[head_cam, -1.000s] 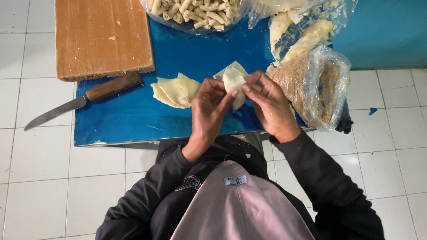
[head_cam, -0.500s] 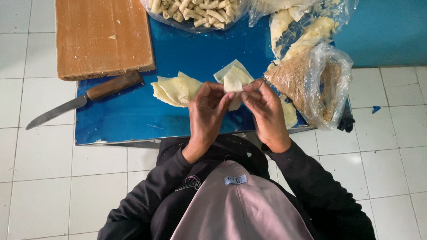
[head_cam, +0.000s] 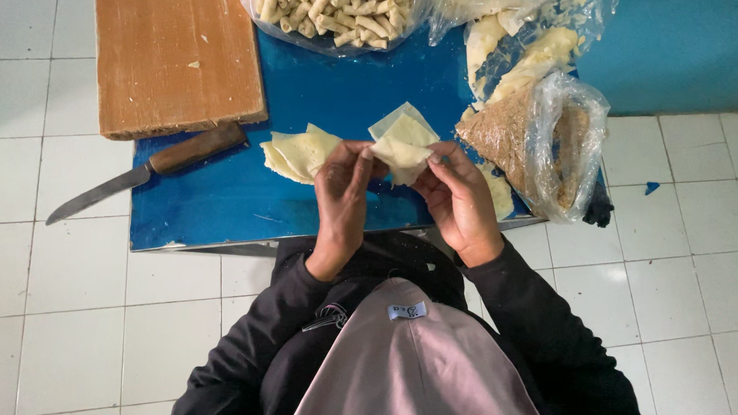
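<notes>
A thin pale-yellow pastry wrapper (head_cam: 402,142) is pinched between my left hand (head_cam: 342,193) and my right hand (head_cam: 459,200), just above the blue board (head_cam: 217,208). Its upper corner stands up beyond my fingers and its lower edge is folded. A small stack of the same wrappers (head_cam: 299,153) lies flat on the board, just left of my left hand. My sleeves are black.
A wooden cutting board (head_cam: 175,50) lies at the back left, with a wooden-handled knife (head_cam: 148,175) below it, blade pointing left onto white floor tiles. A clear bag of rolled pastries (head_cam: 333,8) sits at the back; bags of brown filling (head_cam: 541,141) and dough (head_cam: 520,47) stand right.
Both hands have kept folding the wrapper, shifting slightly toward me and to the left. Everything on the board has stayed where it was.
</notes>
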`<state>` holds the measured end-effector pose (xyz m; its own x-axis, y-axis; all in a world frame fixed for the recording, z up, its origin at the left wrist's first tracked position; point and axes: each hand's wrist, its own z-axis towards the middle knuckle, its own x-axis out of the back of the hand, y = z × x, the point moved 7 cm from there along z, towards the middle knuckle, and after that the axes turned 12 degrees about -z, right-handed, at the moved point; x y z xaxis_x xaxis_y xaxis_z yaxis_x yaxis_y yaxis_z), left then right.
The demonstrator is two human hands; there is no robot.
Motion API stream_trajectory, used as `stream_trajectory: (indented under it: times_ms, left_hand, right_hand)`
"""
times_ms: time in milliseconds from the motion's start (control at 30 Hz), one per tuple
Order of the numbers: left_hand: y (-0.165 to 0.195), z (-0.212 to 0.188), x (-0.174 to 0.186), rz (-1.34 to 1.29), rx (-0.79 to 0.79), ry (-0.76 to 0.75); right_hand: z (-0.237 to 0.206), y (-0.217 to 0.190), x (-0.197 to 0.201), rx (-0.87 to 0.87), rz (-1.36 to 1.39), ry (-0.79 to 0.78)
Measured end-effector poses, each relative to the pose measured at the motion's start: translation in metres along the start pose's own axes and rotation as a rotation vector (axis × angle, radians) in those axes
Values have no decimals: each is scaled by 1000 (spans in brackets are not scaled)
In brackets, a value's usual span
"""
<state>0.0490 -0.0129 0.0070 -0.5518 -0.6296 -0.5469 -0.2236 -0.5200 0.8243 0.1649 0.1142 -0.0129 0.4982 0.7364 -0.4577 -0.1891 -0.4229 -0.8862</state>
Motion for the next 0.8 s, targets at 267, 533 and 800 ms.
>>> stream_trajectory:
  times_ms: [267,533,800]
  left_hand:
    - [1,6,27,-503,199,80]
    - [30,5,38,-60,32,7]
    - [36,7,43,100,23,30]
  right_hand:
    - [13,22,29,-230,147,-23]
    - [26,-69,2,249,-1289,-108]
    - [50,-111,-40,584,-1545,-59]
